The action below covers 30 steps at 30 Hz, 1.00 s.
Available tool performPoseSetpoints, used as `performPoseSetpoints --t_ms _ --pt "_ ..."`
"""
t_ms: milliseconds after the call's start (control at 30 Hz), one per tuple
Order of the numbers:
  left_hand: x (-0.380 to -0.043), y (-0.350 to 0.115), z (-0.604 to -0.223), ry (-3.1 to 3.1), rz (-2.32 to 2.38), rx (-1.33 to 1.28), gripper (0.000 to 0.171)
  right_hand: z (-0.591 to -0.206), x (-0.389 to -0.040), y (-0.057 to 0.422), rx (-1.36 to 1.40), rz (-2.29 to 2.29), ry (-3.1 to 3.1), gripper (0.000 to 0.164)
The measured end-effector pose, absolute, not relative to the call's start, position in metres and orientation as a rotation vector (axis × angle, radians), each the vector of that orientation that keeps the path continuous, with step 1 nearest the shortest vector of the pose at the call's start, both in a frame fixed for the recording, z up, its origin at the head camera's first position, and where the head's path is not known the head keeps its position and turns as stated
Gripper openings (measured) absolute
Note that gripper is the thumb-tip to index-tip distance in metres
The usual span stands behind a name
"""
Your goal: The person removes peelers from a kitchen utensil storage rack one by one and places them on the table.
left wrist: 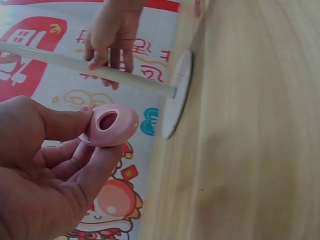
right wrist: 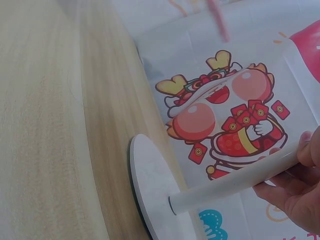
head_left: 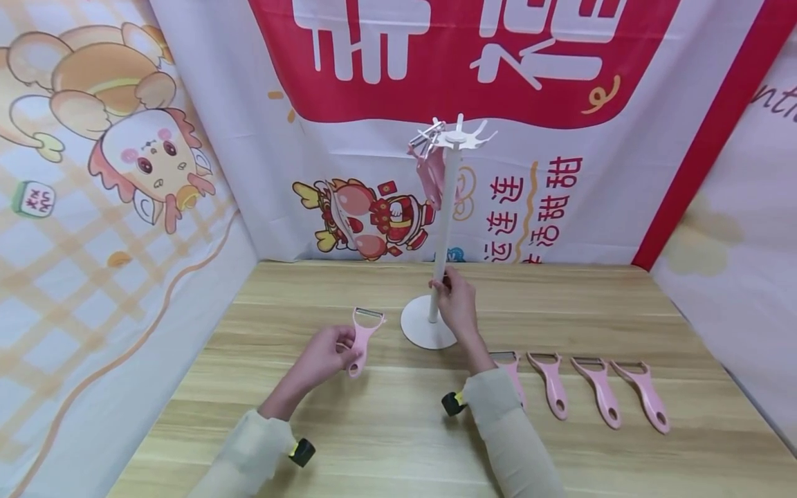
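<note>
My left hand [head_left: 326, 356] pinches a pink peeler [head_left: 361, 342] by its handle, blade end up, above the table left of a white stand. In the left wrist view the handle's end with its hole [left wrist: 107, 121] faces the camera. My right hand [head_left: 457, 304] grips the lower part of the stand's white pole [head_left: 445, 228], above its round base [head_left: 418, 322]. Pink peelers [head_left: 431, 173] hang on the left side of the hooked top [head_left: 463, 137]; how many overlap there I cannot tell. The right wrist view also shows fingers [right wrist: 295, 192] around the pole.
Several pink peelers [head_left: 598, 391] lie in a row on the wooden table [head_left: 373, 443] at the right, one partly hidden by the right forearm. A printed cloth [head_left: 373, 138] hangs behind the table, and another [head_left: 124, 173] stands along the left side.
</note>
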<state>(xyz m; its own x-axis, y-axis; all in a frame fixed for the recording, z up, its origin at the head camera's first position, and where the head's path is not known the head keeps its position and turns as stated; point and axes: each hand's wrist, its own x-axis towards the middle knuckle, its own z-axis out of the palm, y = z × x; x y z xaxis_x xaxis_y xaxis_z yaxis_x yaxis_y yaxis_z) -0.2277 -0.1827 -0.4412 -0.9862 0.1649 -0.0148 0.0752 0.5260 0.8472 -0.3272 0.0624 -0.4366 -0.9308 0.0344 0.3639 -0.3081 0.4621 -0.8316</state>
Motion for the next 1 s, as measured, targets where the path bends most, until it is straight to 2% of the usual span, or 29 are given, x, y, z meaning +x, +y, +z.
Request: performPoseSetpoints --t_ms 367,1000 --pt "-0.219 -0.18 -0.467 2.607 1.381 0.124 0.028 -0.437 -0.327 0.061 0.223 1.45 -2.382 0.017" --pt "-0.218 -0.186 -0.482 2.642 1.296 0.066 0.013 -0.437 -0.326 0.06 0.192 1.491 -2.398 0.018"
